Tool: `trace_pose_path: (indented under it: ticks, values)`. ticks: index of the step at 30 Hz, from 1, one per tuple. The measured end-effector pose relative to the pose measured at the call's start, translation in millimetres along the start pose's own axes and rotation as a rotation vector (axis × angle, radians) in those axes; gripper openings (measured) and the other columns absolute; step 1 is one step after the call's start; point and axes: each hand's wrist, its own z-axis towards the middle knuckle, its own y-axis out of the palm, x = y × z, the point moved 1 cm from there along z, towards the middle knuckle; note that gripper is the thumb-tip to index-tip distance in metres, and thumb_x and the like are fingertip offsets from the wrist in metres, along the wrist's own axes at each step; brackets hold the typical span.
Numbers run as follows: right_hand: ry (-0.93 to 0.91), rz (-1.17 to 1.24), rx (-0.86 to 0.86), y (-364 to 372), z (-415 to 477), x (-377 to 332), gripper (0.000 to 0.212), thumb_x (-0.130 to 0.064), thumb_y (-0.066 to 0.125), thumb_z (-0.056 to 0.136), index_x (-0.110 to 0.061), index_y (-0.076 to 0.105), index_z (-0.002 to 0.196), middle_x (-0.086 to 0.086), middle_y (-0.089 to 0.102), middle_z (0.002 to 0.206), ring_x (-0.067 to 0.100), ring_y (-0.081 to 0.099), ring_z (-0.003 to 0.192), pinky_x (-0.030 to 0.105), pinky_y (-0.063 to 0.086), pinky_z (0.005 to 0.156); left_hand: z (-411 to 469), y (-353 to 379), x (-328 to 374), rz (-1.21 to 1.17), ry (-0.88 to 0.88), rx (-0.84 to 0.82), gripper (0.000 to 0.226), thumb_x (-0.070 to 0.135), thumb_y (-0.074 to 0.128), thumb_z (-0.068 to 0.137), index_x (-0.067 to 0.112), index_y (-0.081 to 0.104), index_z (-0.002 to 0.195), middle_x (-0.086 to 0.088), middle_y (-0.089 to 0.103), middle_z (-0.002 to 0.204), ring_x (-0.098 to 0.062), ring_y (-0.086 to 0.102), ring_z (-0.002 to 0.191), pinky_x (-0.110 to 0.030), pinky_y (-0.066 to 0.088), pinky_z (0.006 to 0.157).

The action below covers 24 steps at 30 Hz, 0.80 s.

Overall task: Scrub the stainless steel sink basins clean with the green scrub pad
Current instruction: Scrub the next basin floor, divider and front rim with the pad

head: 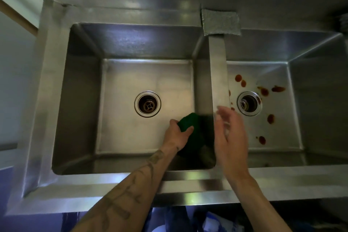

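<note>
Tattooed and reaching over the front rim of the sink, the left forearm leads down to the left hand, whose fingers and thumb are curled round the green scrub pad. The pad sits low in the left basin, in the near right corner beside the wall under the divider, and much of it lies in shadow. The right hand hovers over the divider with its fingers straight and close together, holding nothing; it is blurred, so whether it touches the steel cannot be told. The floor of the left basin looks free of marks around its drain, while the right basin carries reddish-brown stains scattered round its own drain. A grey pad lies on the back rim. To scrub this corner well, the person would likely do best to press the pad flat into the seam where wall meets floor and work in short overlapping strokes — then cross to the stains, which probably need firmer pressure. Bracing the free hand on the divider should steady the reach.
</note>
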Motion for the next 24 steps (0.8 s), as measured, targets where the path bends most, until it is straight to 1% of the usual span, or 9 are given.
trace_pose_path:
  ticks: [2, 4, 7, 9, 14, 17, 20, 22, 24]
  values:
    - [-0.041, -0.132, 0.118, -9, 19, 14, 0.029, -0.037, 0.049, 0.108, -0.030, 0.053, 0.136, -0.025, 0.049, 0.123, -0.002, 0.053, 0.116, 0.020, 0.049, 0.099, 10, 15, -2, 0.107, -0.026, -0.011, 0.050, 0.043, 0.069, 0.100, 0.013, 0.042, 0.129, -0.012, 0.062, 0.131, -0.032, 0.064, 0.115, -0.045, 0.055, 0.101]
    - [-0.029, -0.231, 0.111, -7, 34, 26, 0.039, -0.035, 0.049, 0.108, -0.022, 0.049, 0.145, -0.009, 0.047, 0.135, 0.009, 0.050, 0.122, 0.036, 0.051, 0.104, 17, 29, -4, 0.106, -0.070, -0.061, 0.057, 0.038, 0.068, 0.102, 0.009, 0.037, 0.140, -0.016, 0.059, 0.139, -0.037, 0.062, 0.125, -0.048, 0.052, 0.108]
    - [0.002, -0.254, 0.047, 6, 40, 40, 0.050, -0.043, 0.041, 0.109, -0.022, 0.036, 0.154, 0.000, 0.044, 0.142, 0.006, 0.044, 0.119, 0.034, 0.046, 0.101, 25, 42, -5, -0.015, -0.093, -0.089, 0.065, 0.031, 0.062, 0.106, 0.011, 0.026, 0.156, -0.018, 0.051, 0.152, -0.037, 0.056, 0.134, -0.047, 0.046, 0.116]
    - [-0.004, -0.290, 0.064, 11, 40, 45, 0.055, -0.051, 0.034, 0.108, -0.025, 0.032, 0.156, -0.001, 0.046, 0.140, 0.004, 0.044, 0.114, 0.030, 0.044, 0.095, 29, 47, -8, 0.017, -0.075, -0.056, 0.067, 0.033, 0.060, 0.107, 0.012, 0.024, 0.160, -0.017, 0.048, 0.154, -0.037, 0.053, 0.138, -0.046, 0.045, 0.118]
    - [-0.007, -0.320, 0.091, 11, 39, 38, 0.058, -0.053, 0.029, 0.106, -0.024, 0.031, 0.156, -0.001, 0.048, 0.134, 0.013, 0.053, 0.111, 0.039, 0.054, 0.093, 14, 56, 4, -0.105, -0.039, -0.100, 0.056, 0.040, 0.051, 0.110, 0.015, 0.031, 0.156, -0.015, 0.056, 0.147, -0.034, 0.059, 0.129, -0.050, 0.049, 0.114]
    - [-0.005, -0.340, 0.092, 12, 38, 34, 0.055, -0.048, 0.030, 0.107, -0.020, 0.032, 0.155, 0.001, 0.049, 0.134, 0.013, 0.053, 0.111, 0.045, 0.056, 0.092, -1, 54, 9, -0.252, 0.009, -0.077, 0.041, 0.050, 0.048, 0.109, 0.022, 0.046, 0.138, -0.010, 0.067, 0.126, -0.031, 0.068, 0.112, -0.052, 0.057, 0.102]
    - [-0.008, -0.369, 0.092, 12, 38, 33, 0.054, -0.046, 0.031, 0.108, -0.019, 0.032, 0.155, 0.002, 0.052, 0.135, 0.014, 0.053, 0.113, 0.045, 0.055, 0.093, -12, 54, 12, -0.337, 0.043, -0.031, 0.034, 0.062, 0.043, 0.105, 0.032, 0.049, 0.121, -0.005, 0.070, 0.113, -0.030, 0.071, 0.102, -0.047, 0.060, 0.092]
    - [-0.011, -0.374, 0.096, 12, 37, 32, 0.054, -0.045, 0.031, 0.108, -0.018, 0.032, 0.155, 0.003, 0.054, 0.134, 0.013, 0.054, 0.110, 0.044, 0.056, 0.092, -8, 58, 14, -0.291, 0.069, 0.049, 0.029, 0.053, 0.041, 0.110, 0.028, 0.047, 0.122, -0.006, 0.068, 0.118, -0.026, 0.067, 0.102, -0.038, 0.056, 0.088]
    - [-0.016, -0.380, 0.100, 12, 37, 31, 0.055, -0.045, 0.032, 0.108, -0.016, 0.034, 0.155, 0.004, 0.056, 0.133, 0.013, 0.055, 0.108, 0.043, 0.056, 0.090, -3, 63, 18, -0.280, -0.014, 0.072, 0.034, 0.044, 0.037, 0.114, 0.016, 0.047, 0.132, -0.011, 0.065, 0.127, -0.025, 0.063, 0.104, -0.031, 0.048, 0.086]
